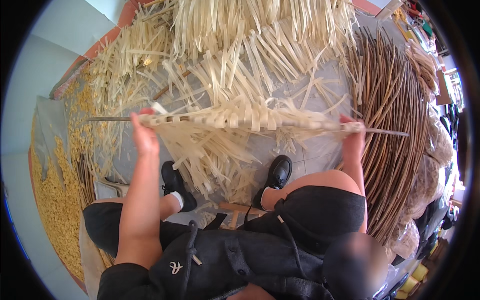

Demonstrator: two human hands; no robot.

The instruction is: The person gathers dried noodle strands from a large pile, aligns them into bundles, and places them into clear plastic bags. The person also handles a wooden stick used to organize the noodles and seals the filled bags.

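Observation:
Before me, roughly level, is a thin wooden stick (388,132) with many pale flat strips (243,114) looped over it, their ends hanging down. Near the stick's left end, my left hand (145,131) is closed around it and the outermost strips. My right hand (353,131) grips the stick and strips towards its right end; it is slightly blurred. Both tips of the stick stick out past my hands. Below the stick, more loose pale strips (225,165) lie on the tiled floor between my black shoes (279,170).
A large bundle of brown sticks (390,150) lies on the right, beside clear plastic bags (431,176). Rows of pale strips (262,37) spread ahead. Yellowish flakes (60,210) cover the floor at left along the wall. A small wooden stool (240,208) shows beneath me.

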